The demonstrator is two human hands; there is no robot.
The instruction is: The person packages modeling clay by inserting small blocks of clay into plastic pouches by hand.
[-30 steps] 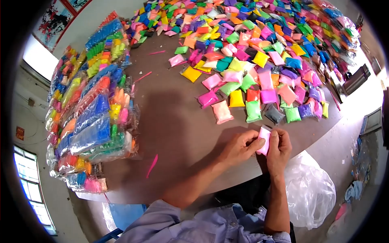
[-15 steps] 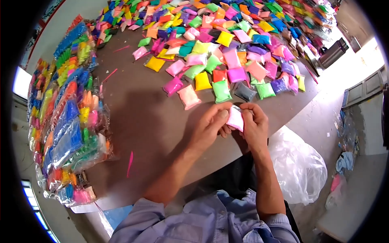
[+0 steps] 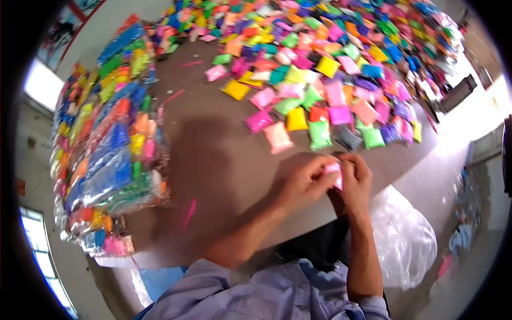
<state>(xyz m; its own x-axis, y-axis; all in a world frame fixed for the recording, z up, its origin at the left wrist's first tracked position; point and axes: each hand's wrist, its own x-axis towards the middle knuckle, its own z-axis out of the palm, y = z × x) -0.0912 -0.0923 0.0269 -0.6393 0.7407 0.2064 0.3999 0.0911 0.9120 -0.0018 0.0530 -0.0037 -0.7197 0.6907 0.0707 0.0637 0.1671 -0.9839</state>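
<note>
Both hands meet over the table's front edge around a small pink packet [image 3: 334, 173]. My left hand [image 3: 309, 180] pinches it from the left, fingers closed. From the right, my right hand [image 3: 356, 181] grips the same packet, its thumb and fingers bent. Much of the packet is covered by the fingers. Just beyond the hands lie a dark grey packet [image 3: 348, 138], a light green packet [image 3: 320, 135] and a peach packet [image 3: 278, 137], at the near side of a large spread of colourful packets [image 3: 298, 74].
Large clear bags of colourful packets [image 3: 112, 154] are stacked on the table's left. A pink strip [image 3: 190, 214] lies on the brown table [image 3: 213, 181]. A clear plastic bag [image 3: 402, 240] hangs or stands right of my right forearm. A dark metallic object [image 3: 458, 95] is at the far right.
The view swung right and back left. Both hands remain on the pink packet, which is now more covered by the fingers than half a second ago.
</note>
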